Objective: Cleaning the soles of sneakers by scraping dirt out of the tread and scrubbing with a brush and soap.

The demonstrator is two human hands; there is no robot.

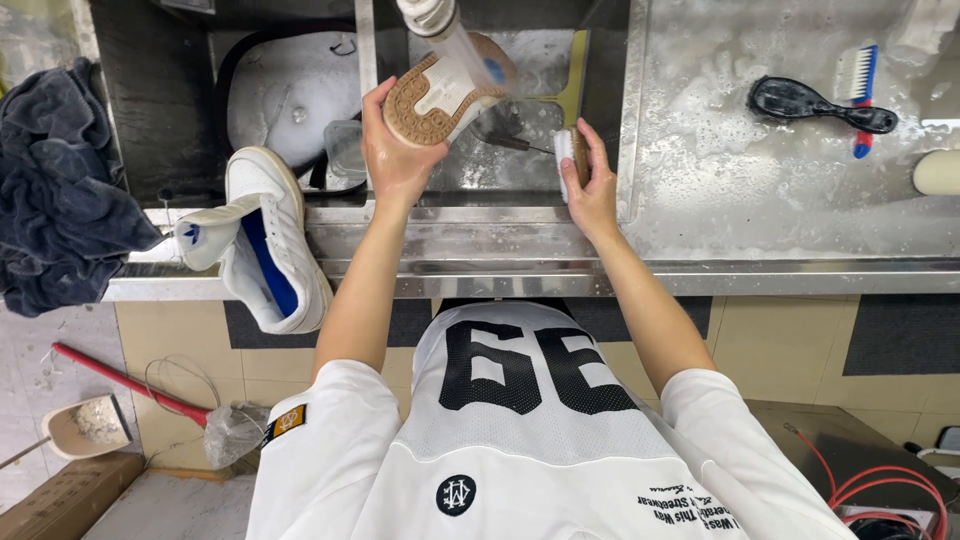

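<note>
Suds coat the sink [480,215], where the left hand [395,150] has its fingers wrapped round a sneaker [445,90], sole up for scrubbing. The right hand [592,185] clasps a scrub brush [568,150] beside it; another sneaker [265,235] drains on the rim.

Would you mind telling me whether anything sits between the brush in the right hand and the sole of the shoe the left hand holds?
Nothing visible does: the brush in the right hand sits beside the shoe in the left hand, over the open sink.
</note>
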